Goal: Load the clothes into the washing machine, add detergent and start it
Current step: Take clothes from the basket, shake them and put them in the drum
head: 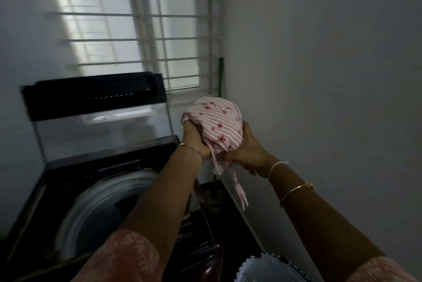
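Left hand [194, 139] and right hand [247, 150] raised together, cupped around a bundled garment [218, 125], pink-and-white striped with red flowers. Left fingers curled under and into the bundle's nine o'clock side, thumb side pressed to the cloth. Right fingers wrapped against the four o'clock side, closed tight on the gathered fabric at the base. Exact spread of single fingers hard to tell: mostly buried in cloth. Loose strips [238, 187] of the same fabric hanging from six o'clock of the bundle, dangling free.

Bundle held in the air, up and to two o'clock of the washing machine [43, 192], not over the drum. Lid [98, 119] standing upright at the machine's twelve o'clock edge. Drum opening [107, 199] with its pale ring uncovered, partly crossed by the left forearm. Window grille [159, 28] at twelve o'clock of the bundle, bare wall [331, 64] at three o'clock. Open air between bundle and wall. Dark narrow floor strip [214, 197] at six o'clock, between machine and wall. Pale scalloped-edged thing [267, 268] at the bottom edge, identity unclear. Whole view blurred.
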A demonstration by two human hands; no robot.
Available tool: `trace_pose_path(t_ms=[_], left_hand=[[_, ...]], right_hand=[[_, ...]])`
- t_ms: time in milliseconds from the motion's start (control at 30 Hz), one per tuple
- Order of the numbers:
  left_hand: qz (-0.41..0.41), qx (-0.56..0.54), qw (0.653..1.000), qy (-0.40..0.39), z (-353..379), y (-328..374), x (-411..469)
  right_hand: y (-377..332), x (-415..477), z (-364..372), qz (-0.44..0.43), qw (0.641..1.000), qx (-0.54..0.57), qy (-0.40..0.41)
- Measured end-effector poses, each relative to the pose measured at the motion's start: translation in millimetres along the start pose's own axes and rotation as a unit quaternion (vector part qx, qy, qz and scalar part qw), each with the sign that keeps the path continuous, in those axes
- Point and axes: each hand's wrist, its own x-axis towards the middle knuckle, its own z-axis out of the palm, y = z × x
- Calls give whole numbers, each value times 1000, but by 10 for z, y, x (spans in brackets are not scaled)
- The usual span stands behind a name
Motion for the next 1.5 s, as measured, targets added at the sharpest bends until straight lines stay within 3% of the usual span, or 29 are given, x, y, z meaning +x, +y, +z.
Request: trace_pose_path(t_ms=[200, 333, 400, 500, 633, 833, 933, 1133, 1233, 1367, 1500], left_hand=[[18, 19, 998, 62, -616, 495, -66], [74, 179, 971, 141, -1122, 841, -88], [157, 301, 917, 211, -1533, 970, -119], [263, 525, 782, 209, -2118, 1095, -228], [248, 629, 729, 106, -2740, 1238, -222], [57, 631, 770, 79, -3496, 1498, 91], [-10, 631, 773, 70, -3791, 1603, 245], [-41, 685, 715, 133, -4237, 1686, 430], [-96, 689, 710, 109, -4389, 1641, 476], [-109, 708, 691, 93, -4561, 1525, 477], [-129, 696, 702, 81, -4576, 1433, 436]], right_hand=[[120, 307, 714, 54, 991, 124, -16], [139, 469, 1147, 79, 983, 166, 3], [169, 559, 1347, 102, 978, 180, -15], [295, 698, 1684, 130, 973, 178, -64], [524, 800, 2224, 177, 959, 203, -93], [911, 1020, 2887, 246, 943, 211, -80], [1125, 1095, 3166, 294, 929, 203, -91], [1562, 1204, 3668, 350, 923, 111, -118], [1681, 1172, 3824, 364, 920, 98, -112], [1862, 1106, 3885, 383, 898, 123, -177], [1945, 1080, 3921, 412, 878, 130, -209]])
